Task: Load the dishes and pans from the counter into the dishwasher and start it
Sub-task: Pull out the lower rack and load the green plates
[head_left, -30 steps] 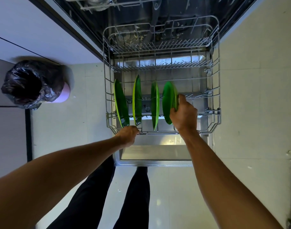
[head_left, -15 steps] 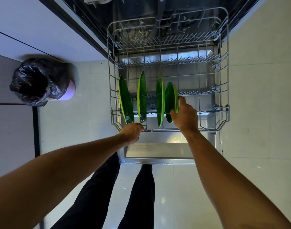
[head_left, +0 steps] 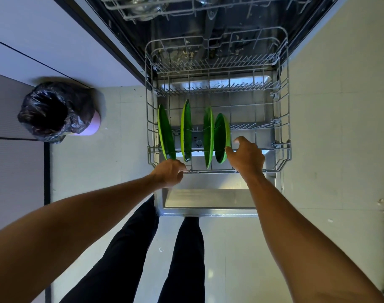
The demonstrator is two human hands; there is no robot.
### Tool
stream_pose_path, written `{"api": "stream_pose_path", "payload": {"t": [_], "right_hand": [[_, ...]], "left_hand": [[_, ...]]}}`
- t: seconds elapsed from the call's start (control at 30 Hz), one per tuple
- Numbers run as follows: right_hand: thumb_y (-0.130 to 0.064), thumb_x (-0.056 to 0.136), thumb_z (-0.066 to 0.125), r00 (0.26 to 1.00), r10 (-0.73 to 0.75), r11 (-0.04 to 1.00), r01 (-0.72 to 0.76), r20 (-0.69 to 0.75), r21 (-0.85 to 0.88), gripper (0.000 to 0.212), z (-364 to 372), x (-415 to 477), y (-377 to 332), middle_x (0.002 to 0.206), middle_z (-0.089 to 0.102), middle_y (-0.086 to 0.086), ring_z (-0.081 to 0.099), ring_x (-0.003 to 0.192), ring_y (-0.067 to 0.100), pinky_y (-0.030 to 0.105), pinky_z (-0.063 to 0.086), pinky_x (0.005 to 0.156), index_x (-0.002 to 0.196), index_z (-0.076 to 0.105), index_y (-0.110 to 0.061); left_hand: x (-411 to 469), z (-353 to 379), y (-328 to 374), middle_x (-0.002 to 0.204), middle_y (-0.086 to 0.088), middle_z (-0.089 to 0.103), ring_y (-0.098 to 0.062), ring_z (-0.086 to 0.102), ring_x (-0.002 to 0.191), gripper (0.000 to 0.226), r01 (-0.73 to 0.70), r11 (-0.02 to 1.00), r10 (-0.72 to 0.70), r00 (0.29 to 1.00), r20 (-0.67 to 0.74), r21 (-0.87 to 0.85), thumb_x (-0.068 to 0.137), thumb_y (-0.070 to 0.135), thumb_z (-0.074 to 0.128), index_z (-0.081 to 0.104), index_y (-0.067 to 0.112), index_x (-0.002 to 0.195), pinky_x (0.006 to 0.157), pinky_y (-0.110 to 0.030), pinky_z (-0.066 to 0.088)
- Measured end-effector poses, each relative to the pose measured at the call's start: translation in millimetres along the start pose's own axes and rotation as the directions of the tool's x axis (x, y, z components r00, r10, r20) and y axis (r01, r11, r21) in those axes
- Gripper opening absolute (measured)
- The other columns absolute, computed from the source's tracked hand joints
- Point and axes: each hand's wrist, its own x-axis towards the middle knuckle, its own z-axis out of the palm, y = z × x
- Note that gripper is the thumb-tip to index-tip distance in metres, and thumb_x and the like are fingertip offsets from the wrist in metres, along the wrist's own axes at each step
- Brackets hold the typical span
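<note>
The dishwasher's lower wire rack (head_left: 282, 119) is pulled out over the open door (head_left: 208, 200). Several green plates stand on edge in its front row; the rightmost plate (head_left: 221, 138) leans close to its neighbour (head_left: 208, 136). My right hand (head_left: 246, 156) hovers just right of that plate, fingers loosely spread, thumb near its rim, holding nothing. My left hand (head_left: 168, 172) grips the rack's front rail below the leftmost plate (head_left: 164, 132).
A bin lined with a black bag (head_left: 55, 111) stands on the tiled floor at the left. The upper rack (head_left: 156, 9) shows at the top inside the machine. My legs (head_left: 160, 259) stand before the door. Cabinet fronts run along the left.
My right hand has let go of the rightmost green plate and drawn back slightly to the right. The plate stays standing in the rack. My left hand keeps its hold on the front rail.
</note>
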Motion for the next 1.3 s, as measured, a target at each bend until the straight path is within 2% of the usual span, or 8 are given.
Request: {"api": "stream_pose_path", "payload": {"t": [0.2, 0.37, 0.53, 0.67, 0.77, 0.97, 1.13, 1.3], "right_hand": [[-0.038, 0.096, 0.059, 0.998, -0.051, 0.996, 0.049, -0.024, -0.071, 0.026, -28.7, -28.2, -33.7, 0.105, 0.073, 0.007, 0.069, 0.092, 0.029, 0.029, 0.045, 0.069, 0.112, 0.065, -0.017], [-0.032, 0.093, 0.061, 0.989, -0.134, 0.987, 0.127, -0.057, -0.103, 0.020, -45.6, -59.8, -97.0, 0.096, 0.073, 0.012, 0.068, 0.089, 0.037, 0.041, 0.056, 0.077, 0.103, 0.068, -0.017], [-0.033, 0.094, 0.053, 0.977, -0.215, 0.962, 0.209, -0.012, -0.176, 0.023, -33.7, -92.6, -184.7, 0.102, 0.073, 0.012, 0.067, 0.095, 0.038, 0.040, 0.054, 0.079, 0.104, 0.069, -0.020], [-0.029, 0.094, 0.049, 0.947, -0.318, 0.917, 0.316, 0.031, -0.242, 0.024, 5.7, -134.3, -301.7, 0.107, 0.072, 0.010, 0.067, 0.101, 0.036, 0.038, 0.052, 0.083, 0.105, 0.068, -0.020], [-0.028, 0.093, 0.049, 0.903, -0.430, 0.863, 0.417, 0.018, -0.286, 0.024, 34.6, -164.4, -387.5, 0.105, 0.072, 0.012, 0.068, 0.099, 0.036, 0.037, 0.052, 0.080, 0.103, 0.069, -0.018], [-0.032, 0.091, 0.053, 0.693, -0.720, 0.669, 0.686, -0.020, -0.286, 0.020, 81.6, -258.2, -613.3, 0.095, 0.072, 0.009, 0.067, 0.090, 0.036, 0.039, 0.052, 0.072, 0.096, 0.067, -0.019], [-0.023, 0.088, 0.062, 0.445, -0.888, 0.459, 0.863, -0.113, -0.211, 0.011, 109.8, -337.3, -769.5, 0.077, 0.068, 0.005, 0.064, 0.073, 0.037, 0.033, 0.042, 0.057, 0.080, 0.065, -0.016], [-0.024, 0.090, 0.061, 0.236, -0.972, 0.233, 0.961, 0.006, -0.146, 0.011, 154.6, -399.8, -890.7, 0.081, 0.065, 0.003, 0.061, 0.080, 0.032, 0.035, 0.046, 0.061, 0.084, 0.069, -0.019]], "left_hand": [[-31.6, -56.0, -11.1, 0.118, -0.006, 0.070, -0.017, 0.066, 0.102, 0.024, 0.114, 0.972, -0.153, 0.970, -0.187, -0.205, 0.097, 0.020, 0.054, 0.071, 0.017, 0.115, 0.089, -0.030, 0.052], [-76.4, -112.4, -37.8, 0.102, -0.007, 0.075, -0.026, 0.070, 0.092, 0.023, 0.118, 0.961, -0.196, 0.929, -0.313, -0.251, 0.089, 0.016, 0.059, 0.075, 0.018, 0.105, 0.080, -0.031, 0.053], [-142.0, -160.5, -98.5, 0.094, -0.005, 0.075, -0.026, 0.070, 0.088, 0.020, 0.136, 0.936, -0.275, 0.859, -0.431, -0.325, 0.087, 0.015, 0.060, 0.076, 0.017, 0.100, 0.081, -0.033, 0.052], [-232.8, -205.3, -193.6, 0.093, -0.002, 0.075, -0.022, 0.070, 0.078, 0.017, 0.119, 0.918, -0.321, 0.781, -0.535, -0.377, 0.089, 0.017, 0.062, 0.076, 0.016, 0.098, 0.071, -0.027, 0.048], [-306.9, -241.7, -258.0, 0.093, -0.003, 0.074, -0.013, 0.066, 0.078, 0.015, 0.077, 0.930, -0.307, 0.704, -0.641, -0.360, 0.087, 0.012, 0.065, 0.076, 0.013, 0.098, 0.076, -0.028, 0.051], [-498.2, -322.0, -404.4, 0.097, -0.004, 0.073, -0.025, 0.069, 0.084, 0.023, 0.165, 0.902, -0.430, 0.424, -0.797, -0.399, 0.086, 0.021, 0.058, 0.075, 0.017, 0.100, 0.081, -0.038, 0.056], [-631.4, -334.2, -484.8, 0.092, -0.003, 0.072, -0.021, 0.063, 0.088, 0.019, 0.222, 0.850, -0.508, 0.108, -0.855, -0.477, 0.085, 0.018, 0.060, 0.075, 0.015, 0.095, 0.079, -0.031, 0.049], [-716.4, -301.7, -548.6, 0.098, -0.003, 0.069, -0.027, 0.061, 0.093, 0.023, 0.309, 0.716, -0.649, -0.036, -0.760, -0.626, 0.083, 0.024, 0.060, 0.073, 0.019, 0.102, 0.086, -0.031, 0.041]]}}
